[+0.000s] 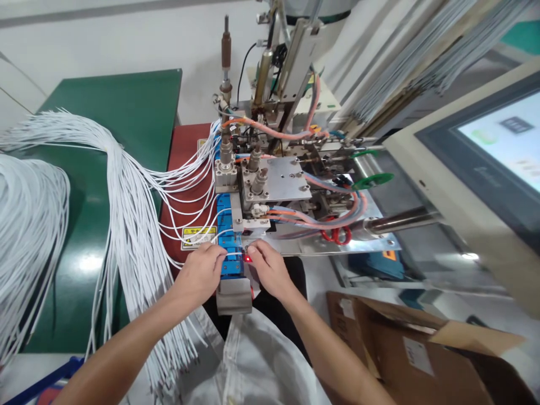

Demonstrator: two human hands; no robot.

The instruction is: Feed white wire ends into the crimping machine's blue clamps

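Note:
A blue wire-holding track (230,236) runs down the front of a small metal machine (274,180). My left hand (201,274) rests on the track's left side, fingers curled and pinched on a thin white wire (219,246). My right hand (269,269) is on the track's right side, fingertips pressed together beside a small red light (247,259); what it holds is hidden. Several white wires (189,185) lie in the track's slots and fan out to the left.
A thick bundle of white wires (122,225) drapes over a green table (105,140); another bundle (25,236) lies far left. A touchscreen panel (493,152) stands at right. An open cardboard box (413,349) sits lower right. A yellow warning label (198,236) is on the red base.

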